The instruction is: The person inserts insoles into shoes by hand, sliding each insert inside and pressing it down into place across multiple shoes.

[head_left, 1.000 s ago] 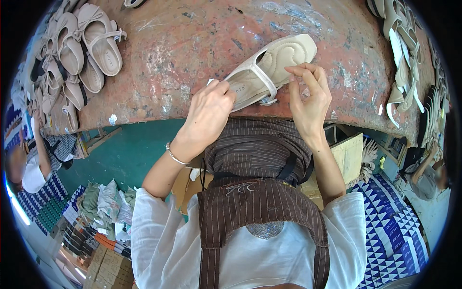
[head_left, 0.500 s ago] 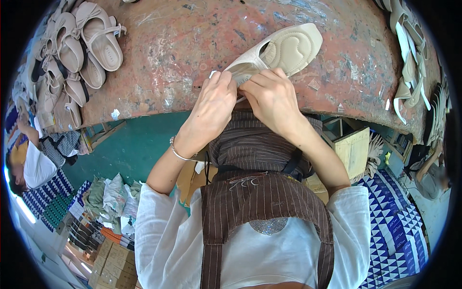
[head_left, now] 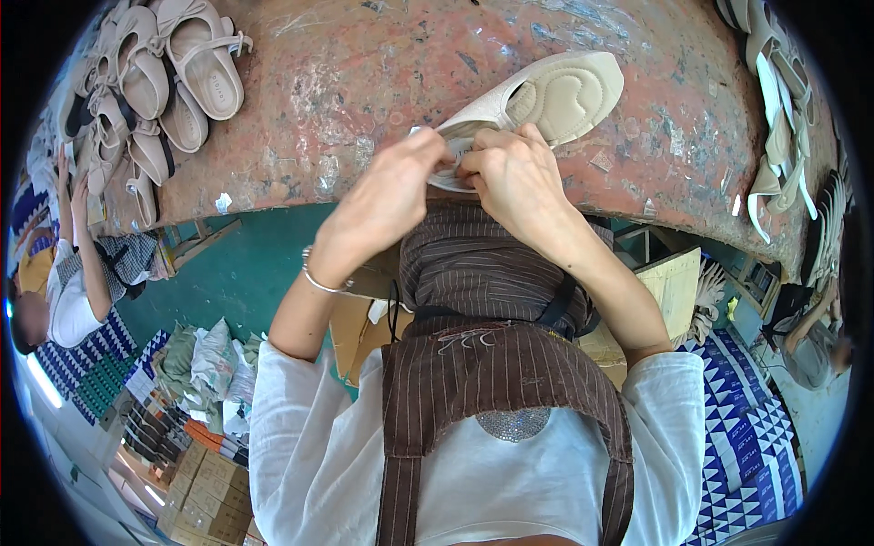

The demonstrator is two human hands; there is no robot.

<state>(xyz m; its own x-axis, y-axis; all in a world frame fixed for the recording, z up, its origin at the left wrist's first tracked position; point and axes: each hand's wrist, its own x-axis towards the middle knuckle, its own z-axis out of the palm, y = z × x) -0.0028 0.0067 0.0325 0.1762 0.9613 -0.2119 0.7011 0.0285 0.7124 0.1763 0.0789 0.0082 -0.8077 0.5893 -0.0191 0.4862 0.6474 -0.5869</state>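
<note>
Broadly, the scene is filled by the worktop, its red-brown surface scuffed and stained. Below its near edge, a striped brown apron is worn over a white shirt. The left edge is crowded with a pile of beige shoes; along the right edge, a heap of pale pieces is stacked. A cream shoe is laid by the middle of the near edge, its padded end pointed toward the far right corner. At its other end, the left hand, slightly blurred, and the right hand are held close together, fingers curled inward; what is pinched cannot be told.
</note>
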